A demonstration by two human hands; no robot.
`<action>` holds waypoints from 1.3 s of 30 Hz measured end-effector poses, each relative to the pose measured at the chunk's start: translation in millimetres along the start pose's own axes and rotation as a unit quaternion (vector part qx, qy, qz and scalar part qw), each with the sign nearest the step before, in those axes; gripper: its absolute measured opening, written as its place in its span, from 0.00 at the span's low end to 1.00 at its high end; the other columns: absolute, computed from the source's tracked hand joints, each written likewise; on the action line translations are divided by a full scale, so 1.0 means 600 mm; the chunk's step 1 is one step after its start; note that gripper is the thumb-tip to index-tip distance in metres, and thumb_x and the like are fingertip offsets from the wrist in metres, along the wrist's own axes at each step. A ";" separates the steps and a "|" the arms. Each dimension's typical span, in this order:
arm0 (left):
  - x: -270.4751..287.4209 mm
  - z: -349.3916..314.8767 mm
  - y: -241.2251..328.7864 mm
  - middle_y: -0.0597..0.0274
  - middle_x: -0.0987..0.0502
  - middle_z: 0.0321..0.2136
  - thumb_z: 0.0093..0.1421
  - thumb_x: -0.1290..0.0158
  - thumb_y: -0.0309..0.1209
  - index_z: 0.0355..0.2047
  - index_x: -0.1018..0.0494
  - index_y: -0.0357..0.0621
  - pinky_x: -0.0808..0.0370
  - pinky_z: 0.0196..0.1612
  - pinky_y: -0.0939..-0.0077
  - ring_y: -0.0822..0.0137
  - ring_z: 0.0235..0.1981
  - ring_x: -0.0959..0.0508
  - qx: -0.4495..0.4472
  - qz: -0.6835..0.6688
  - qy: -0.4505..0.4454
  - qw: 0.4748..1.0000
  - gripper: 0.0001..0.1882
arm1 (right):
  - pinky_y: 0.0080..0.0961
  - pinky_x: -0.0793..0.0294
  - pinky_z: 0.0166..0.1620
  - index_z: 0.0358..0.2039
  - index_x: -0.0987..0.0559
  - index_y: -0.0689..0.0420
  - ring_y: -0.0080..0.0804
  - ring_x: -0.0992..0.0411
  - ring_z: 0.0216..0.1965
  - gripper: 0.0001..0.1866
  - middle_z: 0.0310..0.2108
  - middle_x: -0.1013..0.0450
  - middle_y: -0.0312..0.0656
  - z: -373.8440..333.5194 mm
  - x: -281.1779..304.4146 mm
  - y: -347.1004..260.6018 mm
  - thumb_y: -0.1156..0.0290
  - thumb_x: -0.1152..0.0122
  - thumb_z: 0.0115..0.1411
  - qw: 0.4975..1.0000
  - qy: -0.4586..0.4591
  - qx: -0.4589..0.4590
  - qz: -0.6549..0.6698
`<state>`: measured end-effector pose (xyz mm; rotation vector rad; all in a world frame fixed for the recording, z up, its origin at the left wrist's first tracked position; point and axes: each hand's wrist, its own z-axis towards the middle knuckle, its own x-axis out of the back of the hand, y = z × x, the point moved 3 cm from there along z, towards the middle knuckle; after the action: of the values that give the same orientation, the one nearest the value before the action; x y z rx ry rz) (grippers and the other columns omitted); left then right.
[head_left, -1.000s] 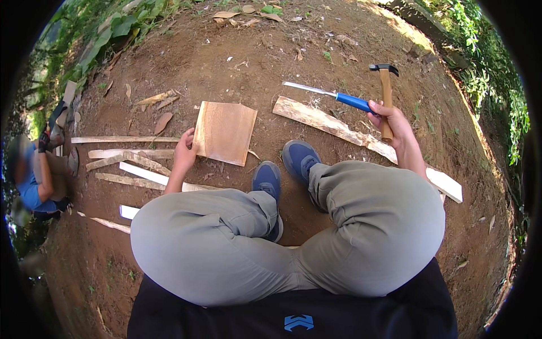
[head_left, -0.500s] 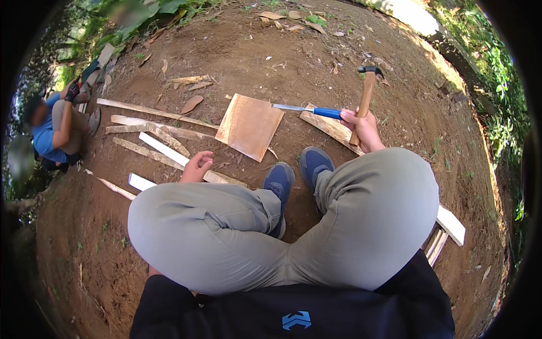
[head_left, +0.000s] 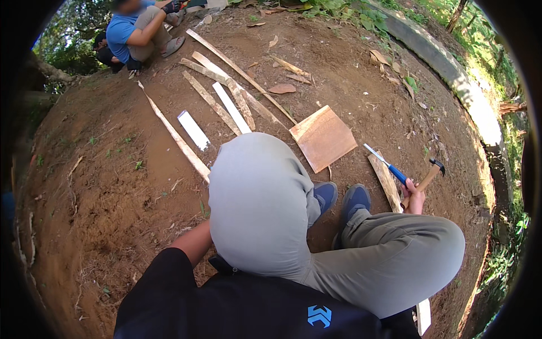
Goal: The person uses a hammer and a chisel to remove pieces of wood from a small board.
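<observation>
My right hand (head_left: 415, 199) is closed around two tools at once, beyond my right knee. One is a chisel (head_left: 397, 173) with a blue handle and a flat metal blade pointing up and left. The other is a hammer (head_left: 428, 177) with a wooden handle and a dark head. Beneath them a wooden offcut (head_left: 386, 182) lies on the ground. Of my left arm only the forearm (head_left: 195, 244) shows; the hand is hidden behind my raised left knee. A square wooden board (head_left: 323, 139) lies flat in front of my shoes.
Several wooden strips (head_left: 212, 101) lie crossed on the soil ahead, left of the board. A short white piece (head_left: 193, 130) and a long thin strip (head_left: 173, 133) lie nearer. At the far left a person in a blue shirt (head_left: 125, 35) squats. A low concrete edge (head_left: 437, 62) runs along the right.
The view has swung left, so the scene sits further right. My left hand has gone out of sight behind the knee. The right hand still holds both tools, now lower.
</observation>
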<state>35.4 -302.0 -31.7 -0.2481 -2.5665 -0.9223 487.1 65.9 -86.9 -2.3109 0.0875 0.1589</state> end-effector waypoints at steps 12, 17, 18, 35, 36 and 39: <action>0.319 0.095 0.187 0.63 0.21 0.36 0.66 0.42 0.33 0.58 0.27 0.45 0.24 0.38 0.74 0.73 0.34 0.23 -0.077 0.182 -0.025 0.980 0.21 | 0.14 0.18 0.27 0.43 0.26 0.62 0.26 0.21 0.28 0.12 0.35 0.27 0.40 0.133 -0.071 -0.254 0.75 0.32 0.63 0.972 -0.098 -0.188 -0.097; 0.433 0.155 0.348 0.66 0.19 0.39 0.71 0.48 0.34 0.55 0.25 0.46 0.29 0.35 0.80 0.78 0.34 0.23 -0.231 -0.052 0.377 0.895 0.15 | 0.11 0.16 0.28 0.39 0.28 0.60 0.23 0.23 0.29 0.11 0.36 0.28 0.38 0.130 -0.101 -0.348 0.73 0.32 0.65 0.984 -0.043 -0.070 -0.159; 0.416 0.178 0.338 0.66 0.19 0.39 0.70 0.48 0.33 0.55 0.25 0.47 0.29 0.35 0.81 0.78 0.34 0.23 -0.224 -0.067 0.362 0.902 0.14 | 0.12 0.16 0.29 0.38 0.29 0.60 0.23 0.23 0.29 0.12 0.36 0.28 0.38 0.132 -0.110 -0.341 0.73 0.32 0.64 0.985 -0.031 -0.017 -0.167; 0.026 0.258 0.129 0.62 0.17 0.41 0.64 0.44 0.24 0.50 0.21 0.42 0.23 0.39 0.75 0.73 0.33 0.21 -0.146 -0.007 0.045 0.988 0.14 | 0.14 0.14 0.36 0.41 0.29 0.62 0.26 0.21 0.35 0.14 0.39 0.27 0.40 0.120 -0.102 -0.027 0.71 0.32 0.65 0.994 -0.058 -0.096 -0.015; 0.028 0.261 0.132 0.61 0.17 0.41 0.63 0.44 0.24 0.49 0.21 0.41 0.23 0.40 0.75 0.73 0.33 0.21 -0.136 -0.004 0.049 0.989 0.14 | 0.14 0.14 0.36 0.42 0.29 0.62 0.26 0.21 0.35 0.15 0.39 0.27 0.41 0.113 -0.107 -0.018 0.70 0.31 0.65 0.994 -0.058 -0.083 -0.029; 0.024 0.271 0.144 0.59 0.20 0.44 0.62 0.43 0.24 0.50 0.22 0.43 0.23 0.41 0.74 0.70 0.35 0.21 -0.170 0.009 0.075 0.983 0.15 | 0.20 0.14 0.34 0.38 0.34 0.59 0.29 0.21 0.31 0.18 0.36 0.28 0.43 0.076 -0.116 -0.032 0.73 0.30 0.63 0.993 -0.072 -0.047 -0.075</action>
<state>-2.0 -130.9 -90.4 -0.2861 -2.2571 -1.3186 416.4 113.5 -93.5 -2.3813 -0.1701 0.2571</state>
